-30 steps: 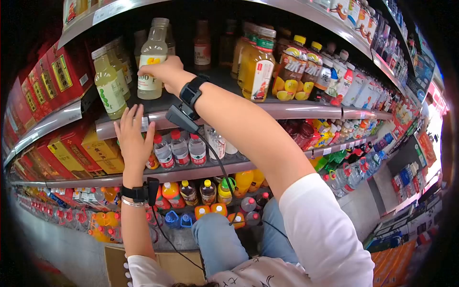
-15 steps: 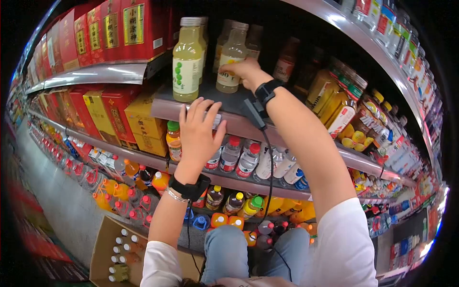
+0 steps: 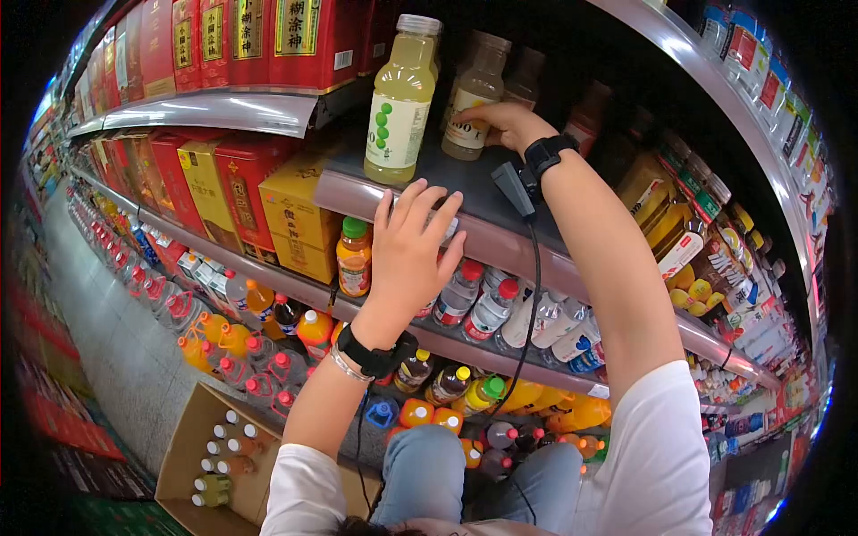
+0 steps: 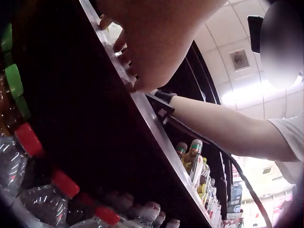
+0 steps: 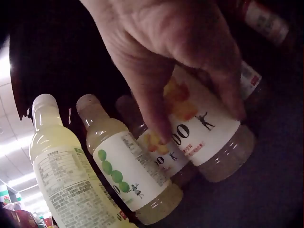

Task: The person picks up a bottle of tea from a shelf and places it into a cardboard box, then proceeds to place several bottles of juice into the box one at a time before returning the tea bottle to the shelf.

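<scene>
Two hands were at one shelf (image 3: 344, 191). Your right hand (image 3: 511, 125) held the yellow-fruit bottle (image 3: 478, 85), thumb and fingers set around its labelled body, the grip only as wide as the bottle. The bottle was upright at the shelf surface; whether its base bore on the shelf could not be told. Your left hand (image 3: 411, 241) was spread wide, fingers extended, fingertips touching the front edge of the shelf; it held nothing.

The green-fruit bottle (image 3: 399, 107) stood upright just beyond your left fingertips, to the left of your right hand. The right wrist view showed a second yellow-fruit bottle (image 5: 161, 152) beside the held unit, partly covered by your fingers. A red-label bottle (image 3: 585, 116) stood in shadow to the right of your right hand.

Below your left hand, the lower shelf carried a green-capped orange bottle (image 3: 355, 259) and, to its right, red-capped clear bottles (image 3: 490, 308). Left of your left hand were a yellow box (image 3: 295, 223) and, higher up, red boxes (image 3: 308, 36). Lower left of your left hand, an open carton (image 3: 183, 438) contained several white-capped bottles (image 3: 234, 464). A black cable (image 3: 534, 295) hung below your right wrist.
</scene>
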Available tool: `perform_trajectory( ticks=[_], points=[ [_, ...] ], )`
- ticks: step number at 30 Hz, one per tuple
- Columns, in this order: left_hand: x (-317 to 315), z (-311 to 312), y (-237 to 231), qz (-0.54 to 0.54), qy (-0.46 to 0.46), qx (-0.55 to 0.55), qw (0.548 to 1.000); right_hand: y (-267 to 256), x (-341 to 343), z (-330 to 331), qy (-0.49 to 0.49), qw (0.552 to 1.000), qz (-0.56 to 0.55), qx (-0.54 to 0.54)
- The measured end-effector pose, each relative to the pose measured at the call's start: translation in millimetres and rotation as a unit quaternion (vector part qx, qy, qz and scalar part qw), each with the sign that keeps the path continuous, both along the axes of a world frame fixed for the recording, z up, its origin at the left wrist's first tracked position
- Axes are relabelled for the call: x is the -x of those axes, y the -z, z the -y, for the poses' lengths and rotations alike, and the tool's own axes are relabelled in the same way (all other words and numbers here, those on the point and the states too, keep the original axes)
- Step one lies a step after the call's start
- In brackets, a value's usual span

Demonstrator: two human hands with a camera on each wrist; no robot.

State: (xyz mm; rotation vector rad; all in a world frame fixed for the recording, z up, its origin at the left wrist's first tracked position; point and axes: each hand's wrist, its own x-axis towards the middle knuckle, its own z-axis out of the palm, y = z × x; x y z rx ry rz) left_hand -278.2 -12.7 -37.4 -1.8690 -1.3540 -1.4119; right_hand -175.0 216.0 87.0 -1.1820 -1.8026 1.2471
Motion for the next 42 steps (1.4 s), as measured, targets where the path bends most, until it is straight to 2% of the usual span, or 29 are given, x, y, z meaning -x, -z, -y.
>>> perform_trajectory(
  ticks=[4, 7, 9, 11, 14, 15, 17, 18, 19, 20, 23, 25, 27, 29, 31, 32, 35, 36, 37, 41, 42],
  points=[
    [1, 0, 0, -0.001, 0.008, 0.002, 1.0, 1, 7, -6, 0.007, 0.999, -0.024, 0.019],
    [1, 0, 1, 0.001, 0.012, -0.002, 1.0, 3, 5, -26, -0.023, 0.999, -0.015, 0.017],
    [1, 0, 1, 0.0, 0.012, -0.001, 1.0, 24, -5, -90, -0.131, 0.978, 0.071, -0.146],
    [1, 1, 1, -0.001, 0.013, 0.0, 1.0, 37, -10, -121, -0.185, 0.947, 0.116, -0.237],
    [2, 1, 1, -0.004, 0.015, 0.008, 1.0, 39, -7, -124, -0.177, 0.956, 0.1, -0.213],
    [2, 1, 1, -0.005, 0.017, 0.012, 1.0, 38, -5, -120, -0.165, 0.969, 0.079, -0.167],
    [3, 2, 1, -0.011, 0.02, 0.015, 1.0, 28, -12, -80, -0.18, 0.945, 0.133, -0.237],
    [3, 3, 1, -0.016, 0.021, 0.015, 1.0, 8, -26, -15, -0.204, 0.891, 0.206, -0.349],
    [3, 6, 2, -0.018, 0.02, 0.017, 0.999, 4, -13, 13, -0.093, 0.973, 0.122, -0.17],
    [3, 12, 3, -0.032, 0.003, 0.029, 0.999, 1, 1, 40, 0.054, 0.998, -0.022, -0.013],
    [8, 39, 12, -0.058, -0.032, 0.07, 0.995, 6, -18, 119, 0.0, 0.992, -0.102, -0.072],
    [16, 64, 30, -0.056, -0.039, 0.101, 0.993, 17, -28, 182, -0.036, 0.976, -0.193, -0.089],
    [29, 96, 60, -0.06, -0.05, 0.147, 0.986, 32, -34, 241, -0.069, 0.974, -0.201, -0.075],
    [44, 136, 99, -0.054, -0.078, 0.203, 0.975, 69, -40, 289, -0.109, 0.975, -0.154, -0.113],
    [64, 183, 140, -0.025, -0.114, 0.3, 0.947, 113, -37, 337, -0.154, 0.966, -0.201, -0.055],
    [76, 208, 160, -0.014, -0.132, 0.31, 0.941, 135, -34, 358, -0.166, 0.967, -0.189, -0.037],
    [106, 293, 228, 0.09, -0.197, 0.434, 0.874, 193, -13, 406, -0.204, 0.969, -0.133, -0.034],
    [115, 319, 249, 0.129, -0.225, 0.455, 0.852, 215, -5, 419, -0.216, 0.967, -0.132, -0.033],
    [121, 345, 268, 0.165, -0.251, 0.474, 0.828, 224, 4, 433, -0.228, 0.966, -0.088, -0.08],
    [138, 426, 317, 0.258, -0.361, 0.559, 0.7, 268, 39, 478, -0.267, 0.958, -0.096, -0.03],
    [143, 441, 332, 0.287, -0.372, 0.536, 0.701, 275, 47, 486, -0.272, 0.957, -0.097, -0.02]
  ],
)
